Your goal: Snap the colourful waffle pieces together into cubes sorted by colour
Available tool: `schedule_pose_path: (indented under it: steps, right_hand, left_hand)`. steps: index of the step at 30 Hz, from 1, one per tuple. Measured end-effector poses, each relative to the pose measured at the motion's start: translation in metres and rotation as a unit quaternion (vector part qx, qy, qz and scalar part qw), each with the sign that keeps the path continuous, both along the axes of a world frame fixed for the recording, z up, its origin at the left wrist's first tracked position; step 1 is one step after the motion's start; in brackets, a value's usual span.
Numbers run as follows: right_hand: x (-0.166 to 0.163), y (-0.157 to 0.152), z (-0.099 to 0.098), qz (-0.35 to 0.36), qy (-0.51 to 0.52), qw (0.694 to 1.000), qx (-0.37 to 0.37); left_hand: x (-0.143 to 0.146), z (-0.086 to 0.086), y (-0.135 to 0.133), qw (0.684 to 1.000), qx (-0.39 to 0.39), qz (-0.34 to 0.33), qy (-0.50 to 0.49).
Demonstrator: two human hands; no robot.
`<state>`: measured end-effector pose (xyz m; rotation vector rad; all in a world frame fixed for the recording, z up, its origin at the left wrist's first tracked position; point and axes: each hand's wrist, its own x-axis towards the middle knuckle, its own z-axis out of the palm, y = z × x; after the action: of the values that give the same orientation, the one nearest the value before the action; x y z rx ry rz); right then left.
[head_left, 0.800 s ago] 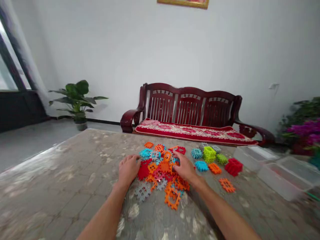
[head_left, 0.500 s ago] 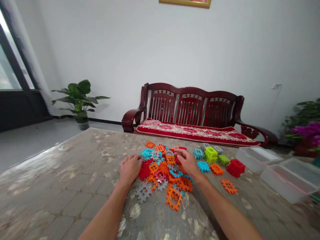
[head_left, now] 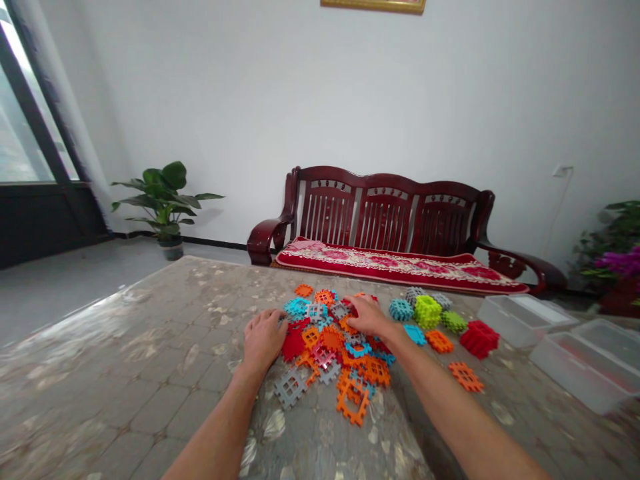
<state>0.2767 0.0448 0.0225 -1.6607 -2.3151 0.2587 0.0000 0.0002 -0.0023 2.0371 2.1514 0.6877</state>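
Observation:
A heap of notched plastic building tiles in orange, red, grey and blue lies on the table. My left hand [head_left: 265, 337] rests flat at the heap's left edge, beside a red tile [head_left: 293, 344], with nothing visible in it. Over the back right of the heap is my right hand [head_left: 367, 316], thumb and fingers apart, at an orange tile [head_left: 347, 325] that it partly covers. Close to its fingertips lies a grey tile [head_left: 339, 311]. At the near edge are a grey window tile [head_left: 291, 389] and an orange frame tile [head_left: 353, 403].
Right of the heap stand joined-up blocks: a lime green cube [head_left: 427, 311], a red block [head_left: 479, 339] and a blue block [head_left: 401, 309]. A loose orange tile [head_left: 465, 377] lies nearer. Clear plastic boxes [head_left: 580, 373] sit at the table's right. Behind is a wooden bench [head_left: 385, 220].
My right hand has shifted slightly left and nearer over the heap, covering part of the orange tile. My left hand stays at the heap's edge. The view has turned slightly left.

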Motion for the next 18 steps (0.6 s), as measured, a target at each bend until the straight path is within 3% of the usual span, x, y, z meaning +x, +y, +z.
schedule_pose_path:
  steps: [5,8,11,14,18]
  right_hand:
    - [-0.003,-0.007,-0.004,0.064,0.189,0.979,-0.049]
    - [-0.003,-0.009,-0.002,0.051,0.243,0.969,-0.018]
    - [0.002,-0.007,0.005,-0.011,0.116,0.992,0.045]
    - [0.006,-0.006,0.009,-0.009,-0.042,0.998,0.040]
    - [0.006,-0.007,0.010,-0.015,-0.103,0.994,0.028]
  left_hand:
    - [0.000,0.001,0.000,1.000,-0.003,0.000,0.001]
    - [0.001,0.001,-0.001,1.000,-0.001,0.002,0.004]
    - [0.001,0.002,-0.001,1.000,-0.002,0.002,0.006]
    - [0.001,0.003,-0.002,1.000,-0.005,0.005,0.007]
    - [0.000,0.002,-0.001,1.000,-0.005,0.003,0.005]
